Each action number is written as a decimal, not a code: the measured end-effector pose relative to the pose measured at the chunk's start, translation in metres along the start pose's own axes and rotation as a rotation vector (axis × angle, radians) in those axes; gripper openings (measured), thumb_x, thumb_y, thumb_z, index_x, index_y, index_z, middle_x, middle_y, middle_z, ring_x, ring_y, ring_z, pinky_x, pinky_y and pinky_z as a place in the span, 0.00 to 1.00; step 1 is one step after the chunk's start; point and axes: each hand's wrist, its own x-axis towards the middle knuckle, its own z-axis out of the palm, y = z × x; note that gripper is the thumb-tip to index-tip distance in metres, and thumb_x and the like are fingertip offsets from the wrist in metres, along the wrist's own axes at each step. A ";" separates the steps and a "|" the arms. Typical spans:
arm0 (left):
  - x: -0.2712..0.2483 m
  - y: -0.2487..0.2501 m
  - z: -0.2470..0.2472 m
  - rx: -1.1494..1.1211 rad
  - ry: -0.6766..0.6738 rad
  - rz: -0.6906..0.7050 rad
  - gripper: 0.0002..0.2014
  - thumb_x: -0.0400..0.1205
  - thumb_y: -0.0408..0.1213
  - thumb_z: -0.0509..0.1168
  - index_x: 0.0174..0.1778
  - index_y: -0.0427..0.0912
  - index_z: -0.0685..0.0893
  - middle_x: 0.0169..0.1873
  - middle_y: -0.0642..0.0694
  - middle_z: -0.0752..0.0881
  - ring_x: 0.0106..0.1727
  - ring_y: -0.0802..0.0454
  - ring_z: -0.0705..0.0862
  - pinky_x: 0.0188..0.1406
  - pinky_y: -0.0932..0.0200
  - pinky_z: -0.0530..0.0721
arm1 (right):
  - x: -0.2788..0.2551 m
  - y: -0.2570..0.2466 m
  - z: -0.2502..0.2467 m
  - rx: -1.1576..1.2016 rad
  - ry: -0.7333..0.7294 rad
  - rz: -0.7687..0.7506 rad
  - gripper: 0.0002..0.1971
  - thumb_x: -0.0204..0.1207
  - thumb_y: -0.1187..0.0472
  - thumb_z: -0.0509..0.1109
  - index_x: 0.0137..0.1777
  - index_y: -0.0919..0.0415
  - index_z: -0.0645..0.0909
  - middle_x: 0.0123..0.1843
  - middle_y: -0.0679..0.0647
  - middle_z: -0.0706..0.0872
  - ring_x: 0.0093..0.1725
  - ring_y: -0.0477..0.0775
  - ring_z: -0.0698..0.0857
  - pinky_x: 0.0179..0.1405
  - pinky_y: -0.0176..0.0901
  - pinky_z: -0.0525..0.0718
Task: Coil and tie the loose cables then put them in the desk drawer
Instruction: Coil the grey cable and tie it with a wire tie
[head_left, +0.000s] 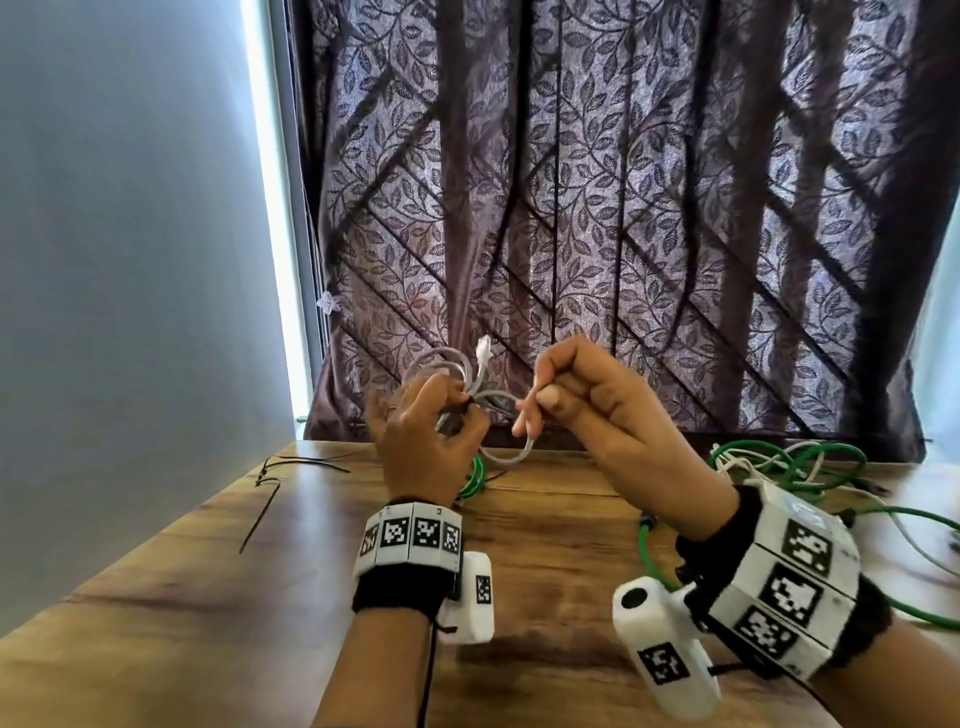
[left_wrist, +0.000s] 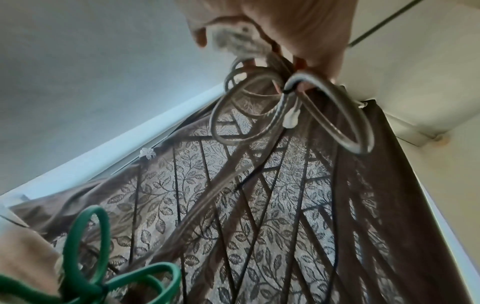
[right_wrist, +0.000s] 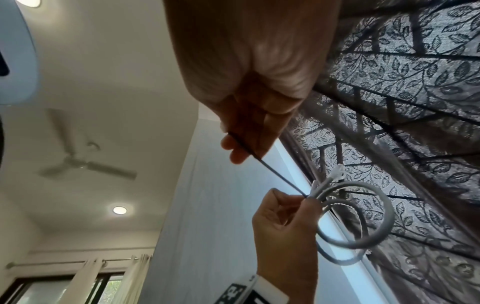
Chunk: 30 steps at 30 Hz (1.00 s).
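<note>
The right hand (head_left: 597, 410) pinches a thin black zip tie (right_wrist: 275, 164), cinching the coiled grey cable (right_wrist: 363, 216) pinched by the left hand (head_left: 421, 431) above the wooden desk (head_left: 260, 597); next probably calls for drawering it.

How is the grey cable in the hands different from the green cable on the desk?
The grey cable is wound into small neat loops, while the green cable sprawls in a loose tangle. The grey cable is held up in the air by the left hand; the green cable lies on the desk. The grey cable has a black tie round its middle, pulled by the right hand; the tangled green cable shows none. Both are thin and bendy.
</note>
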 end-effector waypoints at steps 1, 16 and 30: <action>0.001 0.000 -0.002 0.055 0.040 0.037 0.06 0.69 0.42 0.72 0.37 0.47 0.82 0.37 0.56 0.87 0.53 0.49 0.86 0.74 0.33 0.60 | 0.000 -0.002 0.003 0.031 -0.029 0.002 0.05 0.80 0.65 0.59 0.48 0.53 0.73 0.34 0.50 0.83 0.41 0.64 0.85 0.49 0.64 0.83; 0.002 0.005 -0.002 0.066 0.067 0.154 0.02 0.77 0.39 0.66 0.43 0.50 0.81 0.38 0.52 0.89 0.41 0.52 0.88 0.72 0.34 0.65 | 0.000 0.014 -0.006 -0.138 -0.066 0.166 0.06 0.77 0.65 0.58 0.45 0.54 0.73 0.29 0.49 0.73 0.30 0.51 0.72 0.33 0.47 0.74; -0.004 0.009 0.008 0.334 -0.002 0.425 0.07 0.77 0.46 0.70 0.33 0.52 0.87 0.50 0.50 0.90 0.46 0.49 0.89 0.70 0.35 0.61 | -0.003 0.039 0.008 -0.455 0.047 0.432 0.19 0.71 0.53 0.58 0.20 0.54 0.61 0.16 0.47 0.62 0.20 0.44 0.62 0.25 0.39 0.62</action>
